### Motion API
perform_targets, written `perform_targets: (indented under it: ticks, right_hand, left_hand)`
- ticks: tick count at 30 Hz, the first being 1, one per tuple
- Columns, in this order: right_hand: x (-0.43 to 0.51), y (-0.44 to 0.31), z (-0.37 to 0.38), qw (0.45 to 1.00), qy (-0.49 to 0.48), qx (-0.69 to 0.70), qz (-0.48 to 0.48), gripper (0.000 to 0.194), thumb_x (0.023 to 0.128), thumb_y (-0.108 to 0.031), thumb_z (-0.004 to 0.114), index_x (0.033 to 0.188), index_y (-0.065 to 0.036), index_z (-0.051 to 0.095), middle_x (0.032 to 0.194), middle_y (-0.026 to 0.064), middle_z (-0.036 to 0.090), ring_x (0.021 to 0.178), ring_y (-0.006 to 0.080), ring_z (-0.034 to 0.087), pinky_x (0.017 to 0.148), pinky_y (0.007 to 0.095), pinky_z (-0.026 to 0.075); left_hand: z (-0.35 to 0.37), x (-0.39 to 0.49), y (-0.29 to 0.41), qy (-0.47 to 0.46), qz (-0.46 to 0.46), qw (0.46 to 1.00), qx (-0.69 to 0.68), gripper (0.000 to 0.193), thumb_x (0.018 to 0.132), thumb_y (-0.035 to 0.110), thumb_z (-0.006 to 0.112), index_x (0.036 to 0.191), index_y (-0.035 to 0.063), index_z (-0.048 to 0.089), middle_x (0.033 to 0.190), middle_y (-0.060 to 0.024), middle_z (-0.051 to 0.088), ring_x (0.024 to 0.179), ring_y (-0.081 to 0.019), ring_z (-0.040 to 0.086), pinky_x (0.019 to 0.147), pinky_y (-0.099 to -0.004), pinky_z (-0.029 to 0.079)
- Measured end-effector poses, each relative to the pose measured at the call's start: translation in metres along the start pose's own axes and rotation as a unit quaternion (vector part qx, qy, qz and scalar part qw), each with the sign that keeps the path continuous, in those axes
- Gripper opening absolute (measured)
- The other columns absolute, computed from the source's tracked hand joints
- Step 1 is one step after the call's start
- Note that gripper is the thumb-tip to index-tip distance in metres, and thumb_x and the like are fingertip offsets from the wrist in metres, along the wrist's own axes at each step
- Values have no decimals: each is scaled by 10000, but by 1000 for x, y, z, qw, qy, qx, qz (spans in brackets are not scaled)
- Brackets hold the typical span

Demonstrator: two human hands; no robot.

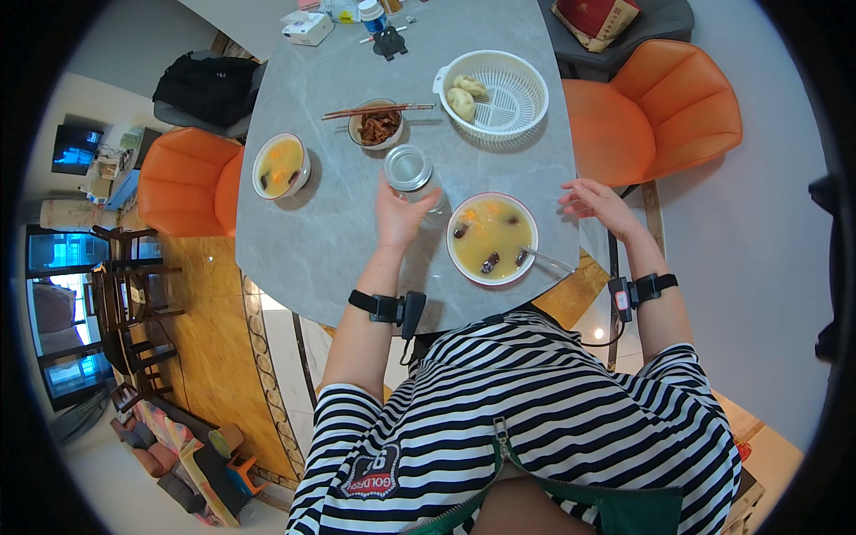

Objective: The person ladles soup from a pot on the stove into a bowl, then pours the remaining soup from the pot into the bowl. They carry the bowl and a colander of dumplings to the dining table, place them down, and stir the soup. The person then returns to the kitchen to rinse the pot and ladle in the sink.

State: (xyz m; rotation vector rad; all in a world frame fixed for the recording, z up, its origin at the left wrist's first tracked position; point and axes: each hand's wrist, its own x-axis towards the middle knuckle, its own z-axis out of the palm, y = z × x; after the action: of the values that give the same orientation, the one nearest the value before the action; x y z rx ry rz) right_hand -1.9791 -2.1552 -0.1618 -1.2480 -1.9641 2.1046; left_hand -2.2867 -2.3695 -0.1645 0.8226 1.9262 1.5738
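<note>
My left hand [402, 215] is wrapped around a clear jar [408, 168] with a silvery rim, standing on the grey marbled table [321, 241]. Just right of the jar is a large bowl of yellow soup [491, 234] with orange chunks and dark pieces; a spoon handle [550, 258] leans out over its right rim. My right hand [590, 202] is at the table's right edge, fingers apart, holding nothing. Behind the jar, a small bowl of brown food [378, 129] has wooden chopsticks [378, 111] laid across it.
Another soup bowl [281, 166] stands at the left. A white plastic basket [515, 90] holds pale buns [461, 104] at the back right. Farther back are a tissue pack [307, 28], a white-capped bottle [372, 17] and a black object [390, 43]. Orange chairs [692, 110] flank the table.
</note>
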Motion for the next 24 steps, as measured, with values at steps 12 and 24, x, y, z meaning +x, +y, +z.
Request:
perform_targets:
  ticks: [12, 24]
  right_hand:
    - [36, -7, -12, 1000, 18, 16, 6, 394, 1004, -397, 476, 1252, -102, 561, 1094, 14, 640, 918, 98, 610, 803, 250, 454]
    - [-5, 34, 5, 991, 97, 84, 46, 314, 997, -286, 516, 1230, -80, 561, 1039, 7, 658, 872, 89, 623, 760, 238, 459]
  left_hand:
    - [-82, 10, 24, 119, 47, 992, 10, 623, 706, 51, 839, 1231, -5, 510, 1182, -106, 616, 1047, -172, 604, 884, -312, 490]
    - [-134, 192, 114, 77, 104, 990, 49, 673, 735, 121, 818, 1300, 115, 453, 1237, -48, 591, 1157, -216, 539, 905, -480, 460]
